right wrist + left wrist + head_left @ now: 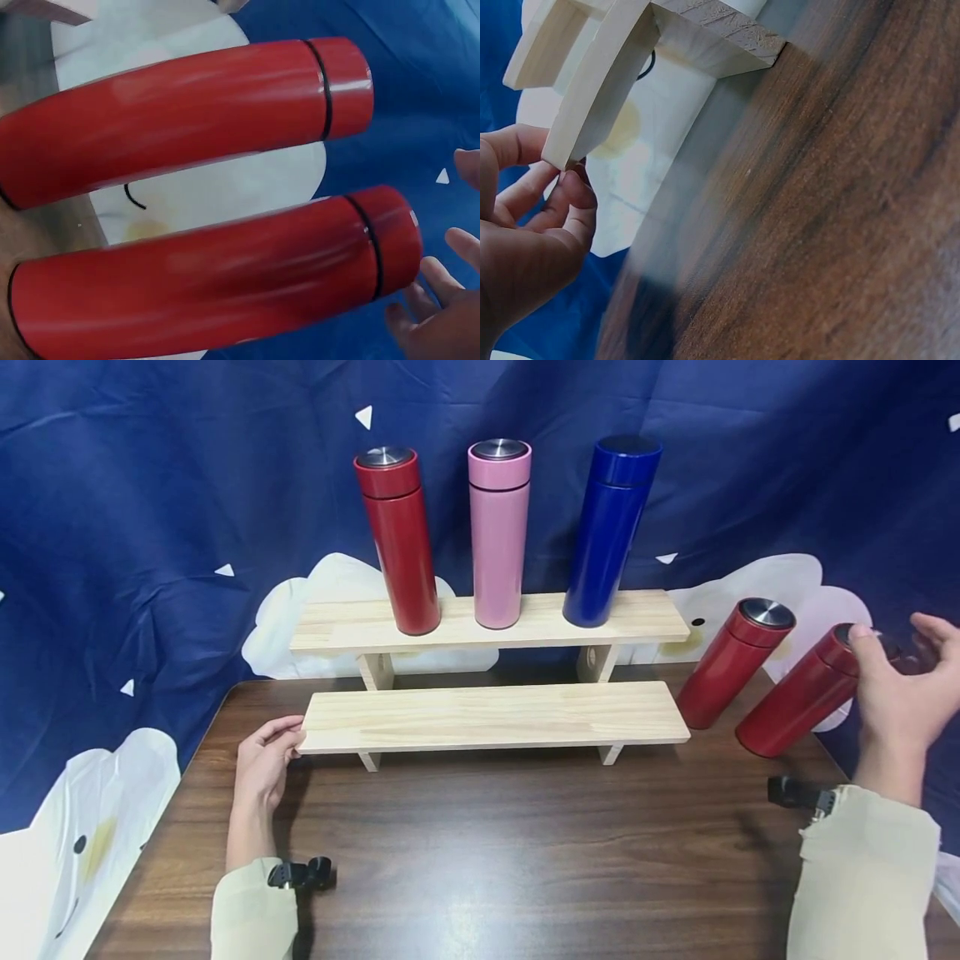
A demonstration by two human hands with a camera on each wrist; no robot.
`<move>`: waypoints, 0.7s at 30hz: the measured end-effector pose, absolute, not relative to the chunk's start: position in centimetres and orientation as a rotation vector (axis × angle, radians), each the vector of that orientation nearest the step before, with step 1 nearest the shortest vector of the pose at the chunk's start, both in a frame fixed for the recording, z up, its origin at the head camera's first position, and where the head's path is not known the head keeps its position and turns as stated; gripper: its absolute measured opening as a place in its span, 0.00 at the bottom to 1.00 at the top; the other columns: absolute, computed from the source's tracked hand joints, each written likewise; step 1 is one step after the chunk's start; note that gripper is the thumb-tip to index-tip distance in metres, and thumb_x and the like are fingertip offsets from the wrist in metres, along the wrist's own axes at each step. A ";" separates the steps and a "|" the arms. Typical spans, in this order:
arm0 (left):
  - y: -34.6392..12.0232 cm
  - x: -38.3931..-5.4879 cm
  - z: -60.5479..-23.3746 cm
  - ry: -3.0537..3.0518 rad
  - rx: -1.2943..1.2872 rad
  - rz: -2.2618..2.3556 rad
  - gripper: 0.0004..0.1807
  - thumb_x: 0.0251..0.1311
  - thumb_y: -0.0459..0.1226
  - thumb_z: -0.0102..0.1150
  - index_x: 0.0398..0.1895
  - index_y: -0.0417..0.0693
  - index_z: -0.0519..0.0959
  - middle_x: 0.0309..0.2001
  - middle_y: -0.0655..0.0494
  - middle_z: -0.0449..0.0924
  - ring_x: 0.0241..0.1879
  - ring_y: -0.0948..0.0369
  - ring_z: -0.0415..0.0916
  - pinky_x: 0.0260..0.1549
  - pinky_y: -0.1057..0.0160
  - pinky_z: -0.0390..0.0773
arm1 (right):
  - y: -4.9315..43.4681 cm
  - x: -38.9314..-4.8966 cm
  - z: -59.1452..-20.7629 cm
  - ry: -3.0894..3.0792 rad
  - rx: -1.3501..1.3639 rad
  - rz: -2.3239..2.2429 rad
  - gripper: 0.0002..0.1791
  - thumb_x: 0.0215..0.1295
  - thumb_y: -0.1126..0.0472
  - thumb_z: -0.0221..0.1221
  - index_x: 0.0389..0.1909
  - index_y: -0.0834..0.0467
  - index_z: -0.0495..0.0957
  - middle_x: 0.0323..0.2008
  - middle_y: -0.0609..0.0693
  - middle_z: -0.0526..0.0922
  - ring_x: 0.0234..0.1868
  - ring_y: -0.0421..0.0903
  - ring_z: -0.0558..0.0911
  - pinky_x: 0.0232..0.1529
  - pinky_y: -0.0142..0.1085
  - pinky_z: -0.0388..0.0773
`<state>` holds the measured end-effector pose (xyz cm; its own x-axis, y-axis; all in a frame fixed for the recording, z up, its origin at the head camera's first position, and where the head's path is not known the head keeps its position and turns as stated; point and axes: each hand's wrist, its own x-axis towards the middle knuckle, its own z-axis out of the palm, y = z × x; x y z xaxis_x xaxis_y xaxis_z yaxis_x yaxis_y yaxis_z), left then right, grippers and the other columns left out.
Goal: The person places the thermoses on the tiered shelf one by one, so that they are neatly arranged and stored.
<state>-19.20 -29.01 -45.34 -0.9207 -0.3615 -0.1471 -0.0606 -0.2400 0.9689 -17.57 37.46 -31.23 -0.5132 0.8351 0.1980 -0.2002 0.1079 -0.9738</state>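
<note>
In the head view, the left hand (pixel 262 764) pinches the left end of the lower shelf (pixel 487 717), which is of pale wood and stands on the table (pixel 487 860). The upper shelf (pixel 330 625) is behind it and higher. On this one there stand, from left to right, a dark red bottle (pixel 402 560), a pink bottle (pixel 497 543) and a blue bottle (pixel 613 539). To the right of the shelves, on the table, are the inner red bottle (pixel 731 668) and the outer red bottle (pixel 798 706), side by side. The right hand (pixel 911 693) is at the top of the outer red bottle, with the thumb and fingers apart.

In the left wrist view, the left hand has a finger on the upper side of the lower shelf's corner and other fingers below.

In the right wrist view, both red bottles are seen along their length, with a gap between them. The right hand is released, its fingers loosely bent just beside the cap of the outer red bottle; I cannot tell if they touch it.
</note>
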 end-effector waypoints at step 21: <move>-28.9 -19.1 -45.4 -1.796 0.496 -2.263 0.13 0.60 0.18 0.55 0.41 0.37 0.85 0.31 0.56 0.84 0.27 0.65 0.76 0.25 0.71 0.73 | 39.4 -17.8 -40.4 -1.520 -0.712 1.689 0.43 0.47 0.70 0.75 0.66 0.49 0.69 0.59 0.44 0.73 0.60 0.40 0.73 0.70 0.33 0.60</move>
